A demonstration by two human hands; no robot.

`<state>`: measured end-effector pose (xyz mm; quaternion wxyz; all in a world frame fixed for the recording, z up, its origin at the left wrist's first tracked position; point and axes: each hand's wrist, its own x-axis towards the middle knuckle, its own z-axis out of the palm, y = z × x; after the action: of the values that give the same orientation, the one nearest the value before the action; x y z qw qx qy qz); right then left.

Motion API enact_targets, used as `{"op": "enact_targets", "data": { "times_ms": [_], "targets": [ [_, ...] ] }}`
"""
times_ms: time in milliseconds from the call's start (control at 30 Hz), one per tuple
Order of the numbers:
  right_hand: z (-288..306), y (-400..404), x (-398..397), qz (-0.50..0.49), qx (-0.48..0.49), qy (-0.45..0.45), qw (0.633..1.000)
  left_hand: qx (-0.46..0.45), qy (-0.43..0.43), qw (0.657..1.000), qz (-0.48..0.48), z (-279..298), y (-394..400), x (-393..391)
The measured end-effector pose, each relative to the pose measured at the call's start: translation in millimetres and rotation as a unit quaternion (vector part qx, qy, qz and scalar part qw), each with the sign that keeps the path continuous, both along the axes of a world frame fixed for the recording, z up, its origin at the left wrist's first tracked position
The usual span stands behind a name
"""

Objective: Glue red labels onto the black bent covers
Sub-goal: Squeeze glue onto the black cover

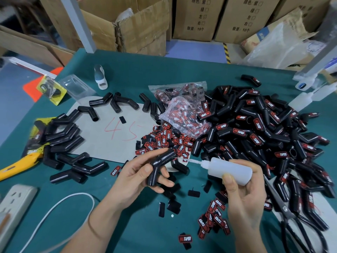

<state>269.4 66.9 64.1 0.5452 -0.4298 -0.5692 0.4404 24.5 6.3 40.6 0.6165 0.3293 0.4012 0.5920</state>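
Fingers (155, 164) of my left hand (140, 172) curl round a glossy black bent plastic cover (159, 166), held above the tabletop's (138, 70) near edge. My right hand (242, 187) grips the translucent white squeeze bottle of glue (228, 169), nozzle close to the cover. I should squeeze gently, one small dot, then press on a red printed label (185, 238).

Cardboard boxes (197, 17) stand behind the green-covered table (178, 68) on blue floor (193, 52)

Scissors (286, 209), power strip (12, 207), cardboard boxes (198, 17)
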Motion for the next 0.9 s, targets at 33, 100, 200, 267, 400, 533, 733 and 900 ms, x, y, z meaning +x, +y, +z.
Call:
{"op": "enact_targets", "data": {
  "times_ms": [33, 100, 200, 267, 400, 533, 733, 900],
  "targets": [
    [-0.1, -0.1, 0.0, 0.0, -0.001, 0.001, 1.0, 0.0, 0.0, 1.0, 0.0, -0.2, -0.4, 0.2],
    [0.1, -1.0, -0.2, 0.001, -0.002, 0.003, 1.0, 0.0, 0.002, 1.0, -0.001, 0.1, -0.5, 0.7],
    [0.2, -2.0, -0.6, 0.0, -0.002, 0.005, 1.0, -0.001, 0.005, 1.0, 0.0, 1.4, -0.2, 1.0],
    [0.6, -1.6, -0.4, 0.002, -0.002, 0.005, 1.0, -0.001, 0.005, 1.0, 0.001, 2.3, -0.3, 1.3],
    [1.3, -1.6, 0.2, 0.001, -0.001, 0.003, 1.0, -0.005, 0.001, 1.0, 0.005, 3.3, -1.1, 1.6],
    [1.4, -1.4, 0.5, 0.0, -0.003, 0.006, 1.0, -0.007, 0.003, 1.0, 0.008, 4.3, -1.2, 1.7],
    [2.9, -0.6, -0.2, -0.004, 0.006, 0.001, 1.0, -0.005, 0.0, 1.0, 0.006, 4.0, -1.2, 1.8],
    [4.7, -1.0, 0.5, -0.006, 0.006, 0.002, 1.0, -0.005, -0.001, 1.0, 0.006, 2.6, -0.8, 1.3]
  ]
}}
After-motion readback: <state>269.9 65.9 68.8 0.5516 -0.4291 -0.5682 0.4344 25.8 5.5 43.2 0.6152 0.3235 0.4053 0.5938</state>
